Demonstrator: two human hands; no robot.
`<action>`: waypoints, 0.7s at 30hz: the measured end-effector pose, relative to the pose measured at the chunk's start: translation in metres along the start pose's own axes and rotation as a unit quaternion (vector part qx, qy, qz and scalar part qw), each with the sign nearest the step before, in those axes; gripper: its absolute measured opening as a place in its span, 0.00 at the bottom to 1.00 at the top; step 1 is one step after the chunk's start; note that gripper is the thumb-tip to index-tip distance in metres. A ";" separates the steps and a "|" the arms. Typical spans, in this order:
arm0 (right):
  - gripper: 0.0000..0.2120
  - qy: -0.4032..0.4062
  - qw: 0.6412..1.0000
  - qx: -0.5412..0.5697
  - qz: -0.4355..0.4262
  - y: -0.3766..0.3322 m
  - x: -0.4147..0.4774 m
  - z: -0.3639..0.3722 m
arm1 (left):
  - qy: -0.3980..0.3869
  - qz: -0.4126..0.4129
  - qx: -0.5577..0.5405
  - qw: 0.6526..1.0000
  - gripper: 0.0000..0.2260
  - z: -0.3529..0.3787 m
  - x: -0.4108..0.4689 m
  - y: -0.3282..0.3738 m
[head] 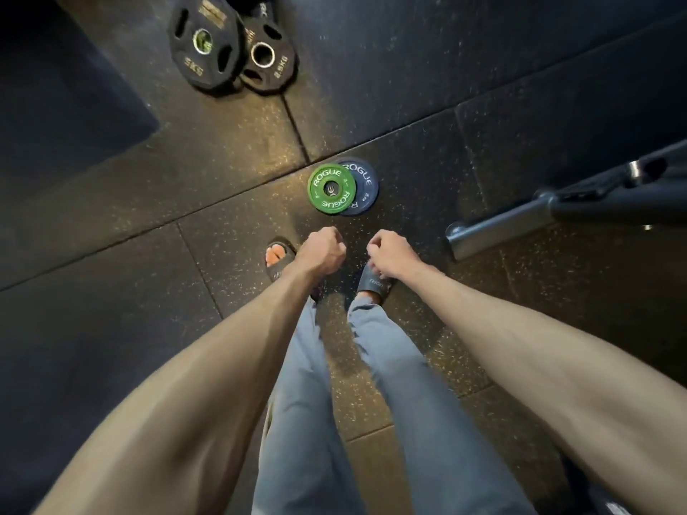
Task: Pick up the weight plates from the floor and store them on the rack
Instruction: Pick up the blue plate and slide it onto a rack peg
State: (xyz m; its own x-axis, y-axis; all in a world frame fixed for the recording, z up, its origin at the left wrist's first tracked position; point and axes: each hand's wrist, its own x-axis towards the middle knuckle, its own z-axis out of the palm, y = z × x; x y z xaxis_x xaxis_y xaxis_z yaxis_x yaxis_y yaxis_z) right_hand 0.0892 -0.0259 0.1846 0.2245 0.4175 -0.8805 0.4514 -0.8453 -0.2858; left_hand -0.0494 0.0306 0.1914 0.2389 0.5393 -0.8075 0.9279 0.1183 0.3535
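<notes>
A small green weight plate lies flat on the rubber floor, partly overlapping a dark blue plate beneath it. Further off at the top left lie a black 5 kg plate and a smaller black 2.5 kg plate, which is tucked under its edge. My left hand and my right hand hang just short of the green and blue pair, above my feet. Both hands have their fingers curled in and hold nothing.
A grey metal bar of some gym equipment juts in from the right at floor level. A dark raised mat fills the top left corner. My feet in black slides stand on the speckled floor tiles.
</notes>
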 end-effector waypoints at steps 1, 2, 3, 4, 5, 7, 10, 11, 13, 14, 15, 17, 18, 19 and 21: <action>0.05 0.003 1.000 0.003 0.010 0.002 0.019 0.007 | -0.010 -0.002 0.012 1.000 0.13 0.005 0.021 -0.008; 0.06 0.006 1.000 0.007 0.021 0.005 0.040 0.014 | -0.022 -0.005 0.026 0.999 0.13 0.011 0.043 -0.017; 0.06 0.013 0.999 0.011 0.033 0.008 0.061 0.021 | -0.031 -0.004 0.041 0.999 0.12 0.017 0.066 -0.025; 0.07 0.022 0.999 0.015 0.044 0.011 0.083 0.028 | -0.040 -0.002 0.053 0.998 0.12 0.024 0.089 -0.033; 0.08 0.029 0.998 0.019 0.057 0.015 0.105 0.035 | -0.046 0.000 0.062 0.997 0.11 0.031 0.112 -0.040; 0.12 0.047 0.995 0.025 0.081 0.021 0.154 0.048 | -0.047 0.003 0.072 0.996 0.12 0.043 0.159 -0.050; 0.14 0.082 0.991 0.039 0.102 0.024 0.221 0.063 | -0.042 0.003 0.076 0.996 0.14 0.058 0.222 -0.062; 0.14 0.096 0.989 0.044 0.107 0.022 0.239 0.066 | -0.039 0.008 0.083 0.996 0.14 0.064 0.242 -0.065; 0.14 0.127 0.984 0.048 0.112 0.021 0.274 0.070 | -0.028 0.017 0.108 0.994 0.20 0.076 0.277 -0.070; 0.15 0.141 0.982 0.051 0.114 0.022 0.291 0.071 | -0.015 0.020 0.129 0.991 0.23 0.082 0.292 -0.072; 0.17 0.153 0.979 0.057 0.121 0.023 0.309 0.072 | 0.002 0.028 0.155 0.988 0.27 0.088 0.306 -0.074; 0.21 0.180 0.971 0.081 0.134 0.028 0.341 0.076 | 0.037 0.053 0.210 0.975 0.33 0.101 0.330 -0.078; 0.22 0.195 0.966 0.094 0.141 0.029 0.356 0.077 | 0.053 0.067 0.236 0.968 0.36 0.106 0.341 -0.081; 0.24 0.208 0.961 0.106 0.150 0.031 0.369 0.079 | 0.064 0.079 0.260 0.960 0.39 0.112 0.350 -0.084; 0.27 0.221 0.952 0.134 0.165 0.031 0.391 0.080 | 0.080 0.097 0.301 0.945 0.43 0.121 0.365 -0.090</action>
State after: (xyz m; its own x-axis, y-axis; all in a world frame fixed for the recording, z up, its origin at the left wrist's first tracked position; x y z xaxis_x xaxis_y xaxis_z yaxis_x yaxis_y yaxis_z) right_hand 0.1216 0.0848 -0.1991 0.6847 0.1635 -0.7103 0.0696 -0.9847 -0.1596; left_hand -0.0107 0.1164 -0.1923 0.4199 0.6267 -0.6564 0.8771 -0.4661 0.1161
